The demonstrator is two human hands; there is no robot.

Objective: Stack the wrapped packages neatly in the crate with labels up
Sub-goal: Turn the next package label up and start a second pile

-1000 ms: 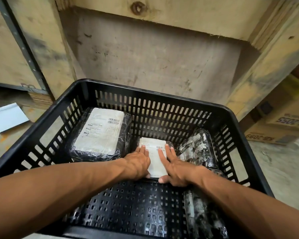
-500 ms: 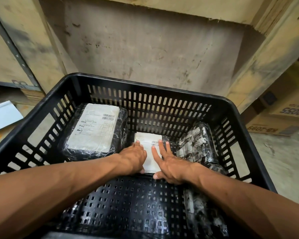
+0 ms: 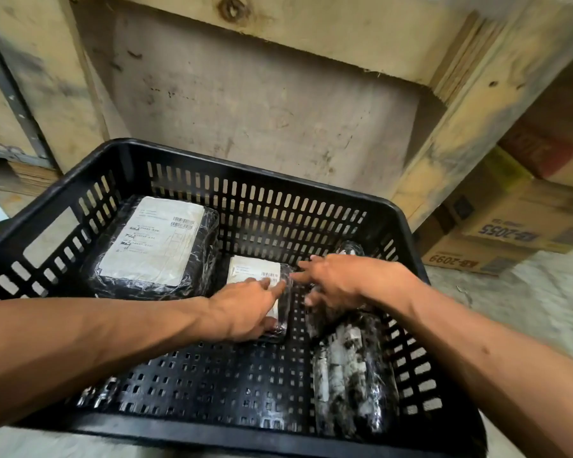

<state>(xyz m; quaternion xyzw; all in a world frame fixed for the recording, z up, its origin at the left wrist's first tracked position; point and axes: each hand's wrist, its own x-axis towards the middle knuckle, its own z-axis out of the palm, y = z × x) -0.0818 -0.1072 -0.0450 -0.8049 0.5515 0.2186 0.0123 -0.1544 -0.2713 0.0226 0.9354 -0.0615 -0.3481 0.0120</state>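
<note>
1. Your left hand (image 3: pixel 245 305): lies on the small package (image 3: pixel 262 279), index finger stretched out over the label near its barcode, the other fingers loosely bent at the package's near edge. Nothing is gripped.
2. Your right hand (image 3: pixel 341 282): fingers spread and pointing left, held above the crate floor just right of the small package; fingertips (image 3: pixel 298 276) close to its right edge, contact cannot be told. Holds nothing.
3. Small package: black wrap, white label facing up, flat on the crate floor at the middle, toward the far wall.
4. Large package (image 3: pixel 153 246): black wrap, big white label up with barcode at its far right corner; flat in the far left corner, just beside the small package.
5. Long package (image 3: pixel 348 375): black wrap with crumpled white patches, lying along the right wall, running from under your right wrist toward the near rim. No readable label shows on it.
6. Far right package (image 3: pixel 351 249): only a small part shows beyond your right hand, against the right wall.
7. Crate (image 3: pixel 278 196): black plastic, slotted walls, perforated floor; holds all the packages.
8. Wooden boards (image 3: pixel 265 104): stand behind the crate.
9. Cardboard boxes (image 3: pixel 497 236): stacked on the floor to the right, printed codes upside down.
</note>
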